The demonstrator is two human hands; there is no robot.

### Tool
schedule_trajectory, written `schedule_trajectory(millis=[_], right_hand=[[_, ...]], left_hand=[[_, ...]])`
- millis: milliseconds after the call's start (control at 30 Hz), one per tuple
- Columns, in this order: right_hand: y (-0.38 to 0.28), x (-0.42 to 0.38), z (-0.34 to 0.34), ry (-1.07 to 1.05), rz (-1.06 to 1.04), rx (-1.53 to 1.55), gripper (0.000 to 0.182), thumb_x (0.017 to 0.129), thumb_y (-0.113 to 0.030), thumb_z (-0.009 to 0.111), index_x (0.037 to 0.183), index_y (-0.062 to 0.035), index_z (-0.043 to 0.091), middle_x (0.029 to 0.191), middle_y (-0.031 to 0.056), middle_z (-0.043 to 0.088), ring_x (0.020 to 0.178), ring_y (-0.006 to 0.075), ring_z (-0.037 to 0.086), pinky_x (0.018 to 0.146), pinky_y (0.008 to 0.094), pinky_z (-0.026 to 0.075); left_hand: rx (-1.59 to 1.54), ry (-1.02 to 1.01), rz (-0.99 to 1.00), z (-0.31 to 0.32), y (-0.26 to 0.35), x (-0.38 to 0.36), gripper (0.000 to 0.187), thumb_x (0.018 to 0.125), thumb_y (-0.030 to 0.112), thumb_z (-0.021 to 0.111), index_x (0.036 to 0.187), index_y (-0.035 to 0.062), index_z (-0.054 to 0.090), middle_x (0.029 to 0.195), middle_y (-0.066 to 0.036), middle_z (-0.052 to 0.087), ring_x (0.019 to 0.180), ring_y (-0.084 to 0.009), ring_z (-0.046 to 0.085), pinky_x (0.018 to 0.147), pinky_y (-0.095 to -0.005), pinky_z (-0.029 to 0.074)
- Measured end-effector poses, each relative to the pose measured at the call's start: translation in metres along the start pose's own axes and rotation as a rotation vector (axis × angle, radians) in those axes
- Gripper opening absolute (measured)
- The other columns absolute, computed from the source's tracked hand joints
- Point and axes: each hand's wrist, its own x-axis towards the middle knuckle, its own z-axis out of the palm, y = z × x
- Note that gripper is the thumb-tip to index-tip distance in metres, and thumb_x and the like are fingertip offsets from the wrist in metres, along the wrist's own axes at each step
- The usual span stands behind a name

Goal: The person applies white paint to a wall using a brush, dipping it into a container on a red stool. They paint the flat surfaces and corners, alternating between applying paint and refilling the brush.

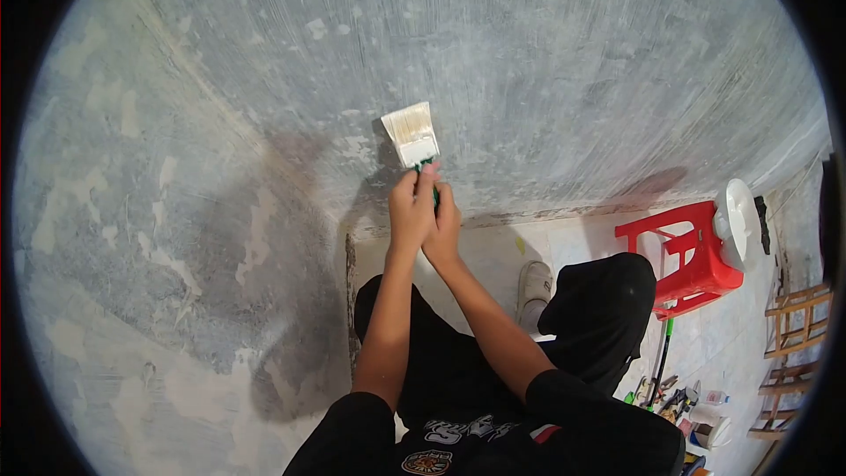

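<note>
A wide paintbrush with pale bristles and a green handle points up the grey, streaky wall. Its bristles overlap the lower part of that wall in this view. My left hand is closed around the handle, its thumb lying up along it. My right hand grips the handle too, pressed against the left. Most of the handle is hidden by my fingers. Both forearms reach forward together from my lap.
A patchy side wall meets the front wall in a corner at left. To the right stand a red plastic stool and a white bowl on it. Scattered tools and wooden frames lie beyond. My shoe rests on the floor.
</note>
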Motion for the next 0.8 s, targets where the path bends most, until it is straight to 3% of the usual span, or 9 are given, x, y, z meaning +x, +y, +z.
schedule_trajectory(millis=[67,133,200,433,600,667,733,800], right_hand=[[0.006,0.018,0.012,-0.011,-0.033,0.004,0.027,0.101,-0.019,0.056,0.120,-0.0006,0.058,0.097,0.0248,0.069,0.083,0.0363,0.069,0.072,0.0393,0.051],[0.013,0.023,0.016,-0.019,-0.064,0.005,0.032,0.102,-0.020,0.055,0.127,-0.0004,0.058,0.102,0.0267,0.070,0.087,0.0379,0.070,0.074,0.0391,0.052],[0.020,0.022,0.016,-0.073,0.114,0.044,0.042,0.103,-0.023,0.053,0.139,-0.0005,0.054,0.113,0.0297,0.068,0.099,0.0387,0.071,0.083,0.0390,0.053],[0.116,-0.032,0.013,-0.091,0.166,0.029,0.045,0.105,-0.029,0.050,0.138,0.0015,0.056,0.118,0.0310,0.066,0.114,0.0399,0.066,0.094,0.0394,0.050],[0.137,-0.066,0.001,-0.162,0.422,-0.151,0.047,0.107,-0.029,0.047,0.140,0.0037,0.053,0.120,0.0303,0.067,0.119,0.0418,0.063,0.096,0.0396,0.049],[0.113,-0.081,-0.002,-0.094,0.387,-0.105,0.046,0.107,-0.029,0.047,0.139,0.0040,0.054,0.119,0.0303,0.067,0.118,0.0402,0.064,0.096,0.0397,0.049],[0.096,-0.090,-0.006,-0.017,0.349,-0.055,0.046,0.107,-0.028,0.047,0.138,0.0043,0.054,0.118,0.0303,0.067,0.118,0.0386,0.065,0.096,0.0398,0.049],[0.089,-0.093,-0.008,0.013,0.258,0.202,0.043,0.107,-0.026,0.048,0.136,0.0052,0.055,0.121,0.0290,0.067,0.120,0.0341,0.065,0.097,0.0388,0.049]], left_hand=[[-0.115,0.036,-0.018,-0.002,0.000,0.014,0.042,0.107,0.035,0.052,0.103,-0.0029,0.071,0.086,-0.006,0.069,0.078,-0.0099,0.058,0.072,-0.0279,0.048],[-0.091,-0.016,-0.044,-0.006,-0.016,0.027,0.048,0.109,0.038,0.046,0.104,-0.0018,0.072,0.088,-0.007,0.070,0.079,-0.0130,0.059,0.075,-0.0295,0.049],[-0.052,-0.019,-0.069,-0.004,-0.032,0.029,0.050,0.108,0.040,0.046,0.100,-0.0024,0.072,0.086,-0.008,0.070,0.078,-0.0154,0.062,0.074,-0.0314,0.050],[-0.030,-0.037,-0.230,0.014,-0.113,-0.006,0.054,0.107,0.042,0.047,0.087,-0.0025,0.072,0.077,-0.009,0.071,0.070,-0.0180,0.064,0.069,-0.0333,0.051],[0.071,-0.121,-0.372,0.019,-0.174,-0.031,0.054,0.106,0.041,0.047,0.085,-0.0021,0.071,0.078,-0.011,0.072,0.070,-0.0195,0.067,0.067,-0.0345,0.052],[0.020,-0.097,-0.376,0.022,-0.175,-0.044,0.053,0.106,0.042,0.047,0.087,-0.0008,0.073,0.075,-0.012,0.072,0.067,-0.0209,0.066,0.069,-0.0363,0.052],[-0.157,-0.102,-0.413,0.019,-0.146,-0.060,0.052,0.108,0.040,0.044,0.088,-0.0023,0.068,0.080,-0.010,0.071,0.072,-0.0186,0.068,0.066,-0.0312,0.052],[-0.252,-0.097,-0.356,0.014,-0.098,-0.067,0.050,0.109,0.038,0.043,0.090,-0.0009,0.067,0.081,-0.008,0.070,0.071,-0.0158,0.065,0.066,-0.0291,0.051]])
